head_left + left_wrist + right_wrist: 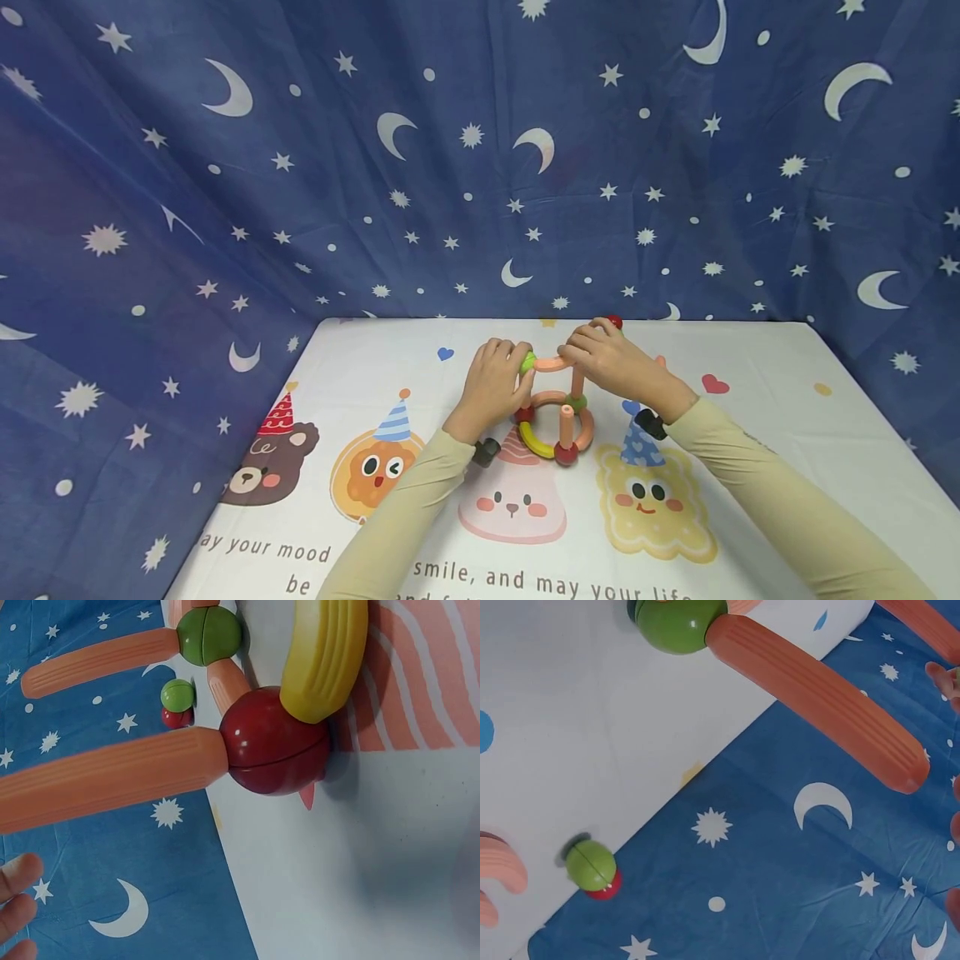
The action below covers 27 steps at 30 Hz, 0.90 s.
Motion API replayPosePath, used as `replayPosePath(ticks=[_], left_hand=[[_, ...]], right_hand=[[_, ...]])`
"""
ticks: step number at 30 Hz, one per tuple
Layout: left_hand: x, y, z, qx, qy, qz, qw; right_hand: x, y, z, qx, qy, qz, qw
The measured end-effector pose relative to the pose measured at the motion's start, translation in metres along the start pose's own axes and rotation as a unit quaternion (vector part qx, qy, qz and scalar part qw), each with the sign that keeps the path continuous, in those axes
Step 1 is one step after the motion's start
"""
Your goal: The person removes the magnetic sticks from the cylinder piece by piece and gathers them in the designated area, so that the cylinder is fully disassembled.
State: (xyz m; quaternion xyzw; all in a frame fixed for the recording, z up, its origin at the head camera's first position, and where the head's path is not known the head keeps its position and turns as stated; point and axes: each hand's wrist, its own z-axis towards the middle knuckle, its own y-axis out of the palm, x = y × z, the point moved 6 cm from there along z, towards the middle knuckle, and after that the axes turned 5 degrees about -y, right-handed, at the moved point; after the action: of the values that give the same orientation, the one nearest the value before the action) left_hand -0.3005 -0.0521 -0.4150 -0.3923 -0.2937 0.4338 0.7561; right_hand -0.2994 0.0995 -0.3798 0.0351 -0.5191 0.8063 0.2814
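A toy frame stands on the tabletop, its base ring made of orange curved rods and a yellow curved rod (pixel 536 442) joined by ball connectors. Among these are a red ball (pixel 276 741) and a green ball (pixel 676 624). Orange posts rise from the ring, such as the front post (pixel 566 425). My left hand (pixel 491 387) grips a light green ball (pixel 528 362) above the ring's left side. From that ball an orange curved rod (pixel 552 364) runs right, its far end pinched in my right hand (pixel 611 360), which covers it.
Behind my right hand a loose green ball (pixel 591 865) and a red ball (pixel 604 887) lie near the table's back edge. Loose orange curved rods (pixel 499 864) lie to the right. A star-patterned blue curtain (pixel 480 167) hangs behind the printed white tablecloth (pixel 390 358).
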Motion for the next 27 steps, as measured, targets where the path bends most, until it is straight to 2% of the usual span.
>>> replayPosePath(ticks=[4,11,14,27], left_hand=[[0.0003,-0.0003,0.0001,-0.005,0.0,-0.003,1.0],[0.0001,-0.0004,-0.0002,-0.006,0.004,-0.007,1.0],[0.0002,-0.0003,-0.0001,-0.008,0.005,-0.009,0.9999],[0.0005,-0.0008,-0.0008,-0.002,0.001,-0.006,1.0]], right_hand=[[-0.0014,-0.0028,-0.0008,0.0,-0.003,0.016,1.0],[0.0008,-0.003,-0.0035,-0.045,0.024,0.069,0.996],[0.002,-0.0038,-0.0041,-0.051,0.034,0.08,0.995],[0.003,-0.0102,-0.0101,-0.019,0.044,0.089,0.995]])
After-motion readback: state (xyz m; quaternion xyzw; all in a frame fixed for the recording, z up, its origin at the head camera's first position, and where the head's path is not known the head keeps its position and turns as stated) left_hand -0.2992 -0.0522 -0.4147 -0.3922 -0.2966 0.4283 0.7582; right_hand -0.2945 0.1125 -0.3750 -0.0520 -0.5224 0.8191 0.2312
